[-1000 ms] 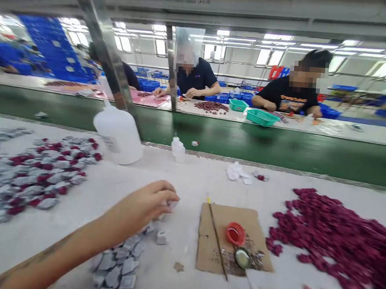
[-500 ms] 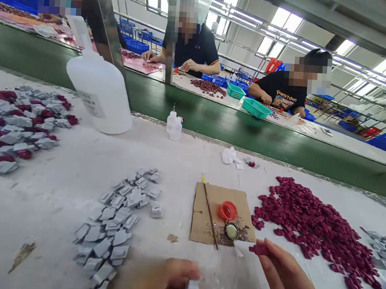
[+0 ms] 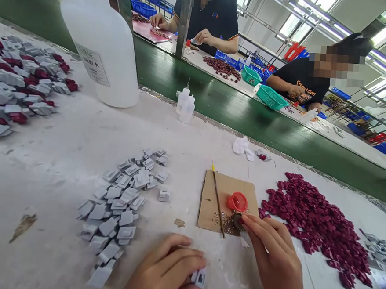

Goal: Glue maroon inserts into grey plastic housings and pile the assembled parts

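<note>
My left hand (image 3: 167, 268) is closed around a small grey plastic piece (image 3: 198, 278), whose slotted end shows past the fingertips. My right hand (image 3: 273, 251) has thumb and fingers pinched on a small round metal cap (image 3: 238, 221), which looks dark and tilted, at the front of a cardboard square (image 3: 220, 181). A red cup (image 3: 237, 202) and a thin brown stick (image 3: 218, 199) with a yellow tip lie on that cardboard, among tiny shiny bits. Loose grey pieces (image 3: 127, 214) are heaped left of my hands; maroon pieces (image 3: 316, 219) are piled to the right.
A large white bottle (image 3: 103, 54) and small needle-tipped bottles (image 3: 186, 106) stand along the back edge. Mixed grey and maroon pieces (image 3: 22, 79) lie at far left. Beyond the green belt (image 3: 216, 102), co-workers (image 3: 299, 81) sit beside teal baskets (image 3: 272, 97). Crumpled white paper (image 3: 241, 145) lies near the edge.
My right hand has moved left onto the round cap; the maroon piece it pinched no longer shows there. My left hand has turned over the grey piece. The view has tilted down.
</note>
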Action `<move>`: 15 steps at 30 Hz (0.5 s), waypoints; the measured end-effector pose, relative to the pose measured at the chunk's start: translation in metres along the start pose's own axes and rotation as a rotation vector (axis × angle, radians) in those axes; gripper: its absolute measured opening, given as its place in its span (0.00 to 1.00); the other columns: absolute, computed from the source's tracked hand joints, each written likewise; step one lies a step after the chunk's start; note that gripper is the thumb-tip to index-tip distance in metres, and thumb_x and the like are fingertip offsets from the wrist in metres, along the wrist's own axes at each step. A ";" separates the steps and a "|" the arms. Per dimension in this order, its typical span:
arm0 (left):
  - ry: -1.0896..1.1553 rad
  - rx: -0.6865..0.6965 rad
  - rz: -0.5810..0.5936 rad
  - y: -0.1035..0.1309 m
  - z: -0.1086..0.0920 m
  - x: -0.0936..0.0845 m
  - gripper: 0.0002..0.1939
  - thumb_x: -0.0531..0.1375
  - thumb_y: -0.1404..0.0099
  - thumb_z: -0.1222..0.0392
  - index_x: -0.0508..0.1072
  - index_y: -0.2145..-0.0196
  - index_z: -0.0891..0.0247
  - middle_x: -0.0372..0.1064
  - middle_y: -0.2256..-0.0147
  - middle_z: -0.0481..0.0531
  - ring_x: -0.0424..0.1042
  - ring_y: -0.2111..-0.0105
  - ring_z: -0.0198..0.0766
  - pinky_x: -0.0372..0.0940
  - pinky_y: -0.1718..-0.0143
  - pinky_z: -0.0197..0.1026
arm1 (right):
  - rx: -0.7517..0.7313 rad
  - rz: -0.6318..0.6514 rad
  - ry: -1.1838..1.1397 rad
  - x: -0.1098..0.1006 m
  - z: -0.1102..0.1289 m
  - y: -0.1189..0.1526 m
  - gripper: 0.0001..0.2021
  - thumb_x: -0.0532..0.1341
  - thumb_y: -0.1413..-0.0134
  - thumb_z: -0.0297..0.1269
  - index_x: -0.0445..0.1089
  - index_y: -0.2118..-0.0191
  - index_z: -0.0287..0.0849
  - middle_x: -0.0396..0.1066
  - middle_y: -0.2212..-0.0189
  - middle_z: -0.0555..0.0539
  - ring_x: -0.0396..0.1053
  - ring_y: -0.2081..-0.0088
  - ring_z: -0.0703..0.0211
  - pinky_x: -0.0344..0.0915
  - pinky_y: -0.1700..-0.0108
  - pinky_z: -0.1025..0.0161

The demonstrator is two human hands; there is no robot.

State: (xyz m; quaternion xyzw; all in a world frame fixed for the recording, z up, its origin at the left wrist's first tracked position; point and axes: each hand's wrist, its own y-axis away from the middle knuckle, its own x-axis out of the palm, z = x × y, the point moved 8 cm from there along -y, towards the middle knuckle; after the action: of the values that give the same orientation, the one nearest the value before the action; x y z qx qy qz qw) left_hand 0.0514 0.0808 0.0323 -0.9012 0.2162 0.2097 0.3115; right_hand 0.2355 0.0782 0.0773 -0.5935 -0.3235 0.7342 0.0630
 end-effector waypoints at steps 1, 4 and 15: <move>-0.008 -0.010 0.002 0.000 0.001 0.000 0.13 0.64 0.35 0.58 0.71 0.54 0.61 0.78 0.59 0.45 0.72 0.54 0.37 0.65 0.46 0.33 | 0.001 0.002 0.000 0.000 0.000 0.000 0.09 0.57 0.39 0.23 0.70 0.55 0.37 0.73 0.60 0.46 0.63 0.60 0.60 0.64 0.57 0.63; -0.007 -0.049 0.008 0.002 0.003 0.001 0.12 0.61 0.33 0.55 0.70 0.54 0.61 0.78 0.61 0.45 0.71 0.53 0.37 0.65 0.45 0.33 | 0.010 -0.004 0.001 0.000 -0.003 0.000 0.10 0.57 0.40 0.22 0.70 0.54 0.37 0.73 0.60 0.46 0.63 0.60 0.59 0.63 0.56 0.62; 0.004 -0.040 -0.059 -0.007 -0.004 -0.004 0.12 0.58 0.31 0.54 0.75 0.59 0.66 0.76 0.66 0.50 0.71 0.60 0.38 0.68 0.51 0.35 | 0.159 -0.029 -0.250 -0.017 0.016 0.019 0.15 0.60 0.43 0.22 0.68 0.50 0.39 0.72 0.58 0.44 0.70 0.57 0.59 0.70 0.57 0.63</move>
State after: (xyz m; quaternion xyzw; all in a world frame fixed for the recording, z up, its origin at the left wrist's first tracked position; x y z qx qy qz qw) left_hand 0.0525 0.0841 0.0399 -0.9138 0.1857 0.2029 0.2990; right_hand 0.2312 0.0485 0.0819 -0.4858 -0.2783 0.8248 0.0795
